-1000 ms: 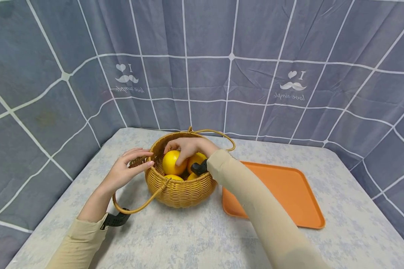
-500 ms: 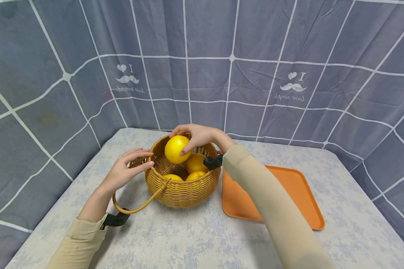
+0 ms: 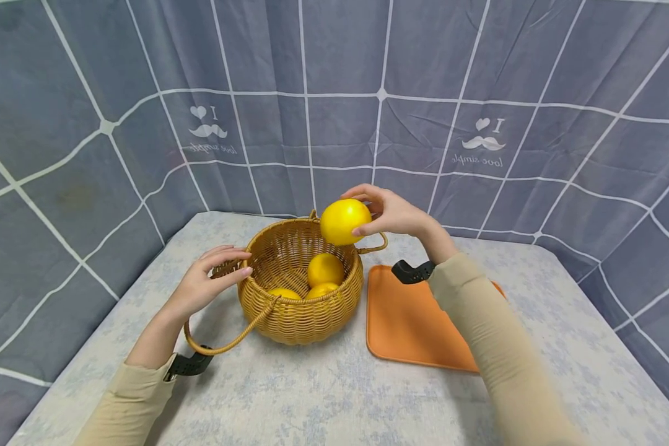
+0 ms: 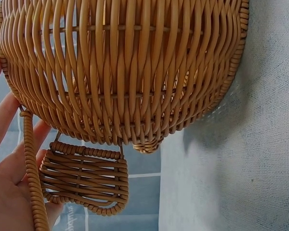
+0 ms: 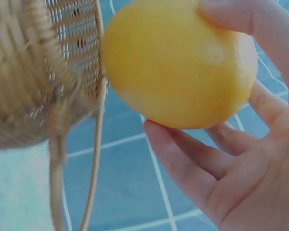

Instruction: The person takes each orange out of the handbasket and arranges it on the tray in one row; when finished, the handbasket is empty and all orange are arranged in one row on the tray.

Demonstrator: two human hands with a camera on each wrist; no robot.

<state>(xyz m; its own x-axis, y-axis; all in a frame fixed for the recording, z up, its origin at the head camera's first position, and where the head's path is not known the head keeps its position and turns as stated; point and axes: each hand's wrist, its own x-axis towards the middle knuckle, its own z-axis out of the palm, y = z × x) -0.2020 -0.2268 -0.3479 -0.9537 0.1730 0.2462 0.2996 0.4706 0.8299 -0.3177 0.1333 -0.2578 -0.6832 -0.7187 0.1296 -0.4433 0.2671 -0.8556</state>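
Note:
My right hand (image 3: 396, 214) holds an orange (image 3: 344, 221) between thumb and fingers, over the right rim of the wicker basket (image 3: 301, 322). In the right wrist view the orange (image 5: 178, 62) is yellow and rounded, with the thumb on one side and fingertips on the other. Several more oranges (image 3: 326, 270) lie inside the basket, partly hidden by its front wall. At the left rim my left hand (image 3: 206, 282) rests its fairly straight fingers and thumb. The left wrist view shows those fingers (image 4: 5, 125) beside a woven flap (image 4: 86, 178) and a handle.
An orange tray (image 3: 418, 328) lies right of the basket, partly covered by my right forearm. One basket handle (image 3: 228, 344) hangs toward my left wrist; the other (image 3: 376, 246) sticks out at the right. A grey grid-patterned curtain (image 3: 340, 130) stands behind the patterned tablecloth (image 3: 312, 396).
My right hand has lifted the orange out of the basket and carried it up and right to above the rim. The left hand and the basket have stayed in place.

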